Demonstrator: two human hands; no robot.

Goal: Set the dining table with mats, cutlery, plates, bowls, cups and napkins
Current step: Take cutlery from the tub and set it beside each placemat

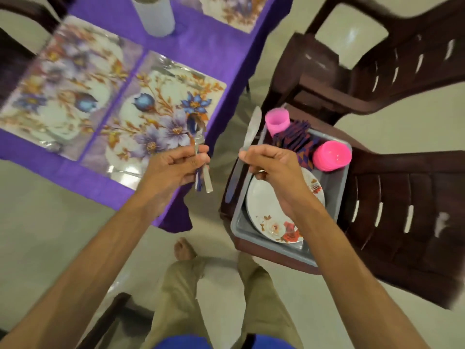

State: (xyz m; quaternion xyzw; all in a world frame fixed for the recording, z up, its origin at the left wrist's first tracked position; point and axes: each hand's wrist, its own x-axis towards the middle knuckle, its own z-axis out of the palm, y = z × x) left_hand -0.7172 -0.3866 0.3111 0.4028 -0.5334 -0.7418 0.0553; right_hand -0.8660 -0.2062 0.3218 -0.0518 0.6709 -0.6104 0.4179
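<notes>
My left hand (177, 165) grips a spoon and fork (197, 137) together over the near right corner of a floral mat (161, 102). My right hand (270, 163) pinches a table knife (249, 133), blade pointing up, above a grey tub (337, 187) that sits on a brown chair. In the tub lie white floral plates (266, 210), stacked pink cups (276, 120), stacked pink bowls (332, 154) and folded purple napkins (293, 139). A second floral mat (65, 79) lies to the left on the purple tablecloth (214, 39).
A white cylindrical container (154, 15) stands at the table's far middle, beside a third mat (234, 8). Two brown plastic chairs (402, 71) stand to the right of the table. My legs and a foot (185, 249) are on the pale tiled floor.
</notes>
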